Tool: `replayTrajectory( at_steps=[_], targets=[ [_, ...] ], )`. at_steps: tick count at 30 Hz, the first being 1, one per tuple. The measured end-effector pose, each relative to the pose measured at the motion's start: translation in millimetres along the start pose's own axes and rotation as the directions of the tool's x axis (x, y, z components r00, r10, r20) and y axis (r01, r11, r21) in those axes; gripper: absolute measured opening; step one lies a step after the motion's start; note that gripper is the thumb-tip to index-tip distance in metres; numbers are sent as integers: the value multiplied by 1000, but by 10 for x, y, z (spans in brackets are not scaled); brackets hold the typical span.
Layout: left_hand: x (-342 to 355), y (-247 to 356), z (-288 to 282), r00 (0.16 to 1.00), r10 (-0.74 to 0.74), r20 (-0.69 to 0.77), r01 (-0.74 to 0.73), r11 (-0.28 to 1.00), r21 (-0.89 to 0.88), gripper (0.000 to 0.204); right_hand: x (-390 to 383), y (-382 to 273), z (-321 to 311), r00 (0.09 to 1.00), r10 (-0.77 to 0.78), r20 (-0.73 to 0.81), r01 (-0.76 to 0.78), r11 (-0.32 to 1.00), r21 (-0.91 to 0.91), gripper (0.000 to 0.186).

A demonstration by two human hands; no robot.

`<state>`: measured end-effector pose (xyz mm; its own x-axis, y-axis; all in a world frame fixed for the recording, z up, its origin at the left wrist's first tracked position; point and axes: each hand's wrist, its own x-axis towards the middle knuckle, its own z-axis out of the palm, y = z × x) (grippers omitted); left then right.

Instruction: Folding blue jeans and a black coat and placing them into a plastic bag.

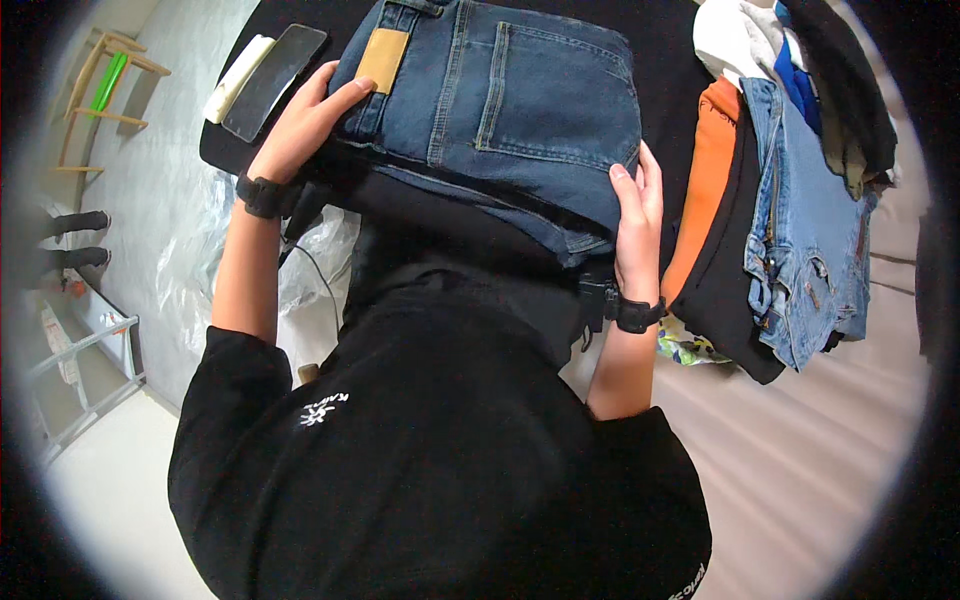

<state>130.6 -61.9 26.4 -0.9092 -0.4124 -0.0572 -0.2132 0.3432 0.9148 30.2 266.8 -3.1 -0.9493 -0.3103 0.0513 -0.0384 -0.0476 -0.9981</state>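
Observation:
Folded dark-blue jeans [560, 90] lie in front of me on a black surface, with a back pocket and a tan waistband patch [383, 60] facing up. My left hand [305, 115] grips the waistband end, its thumb on top beside the patch and its other fingers partly hidden at the edge. At the opposite end, my right hand [638, 205] holds the folded edge, thumb above and fingers along the side. The lower layer of denim shows along the near edge. Each of my wrists carries a black strap.
A black phone [275, 82] and a slim white object [238, 78] lie left of the jeans. To the right is a heap of clothes with light-blue jeans [815, 240] and an orange garment [703, 190]. Clear plastic [205, 235] lies at lower left, near a wooden stand [95, 90].

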Motion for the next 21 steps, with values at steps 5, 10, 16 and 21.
replayTrajectory(
  at_steps=[5,10,16,21],
  targets=[
    [7,-17,-27,999,-32,34,35,997,-64,53,6,-38,22,998,53,-14,-53,999,-4,52],
    [128,-270,-39,993,57,103,-40,986,-160,49,-46,-18,-16,999,29,-41,-28,999,20,52],
    [151,-324,-57,997,45,64,-39,996,-83,55,-37,-95,30,990,96,-107,-105,991,-80,51],
    [37,-158,-72,997,47,57,-43,996,-85,57,34,-106,40,955,195,-223,-215,974,-72,51]
  ],
)
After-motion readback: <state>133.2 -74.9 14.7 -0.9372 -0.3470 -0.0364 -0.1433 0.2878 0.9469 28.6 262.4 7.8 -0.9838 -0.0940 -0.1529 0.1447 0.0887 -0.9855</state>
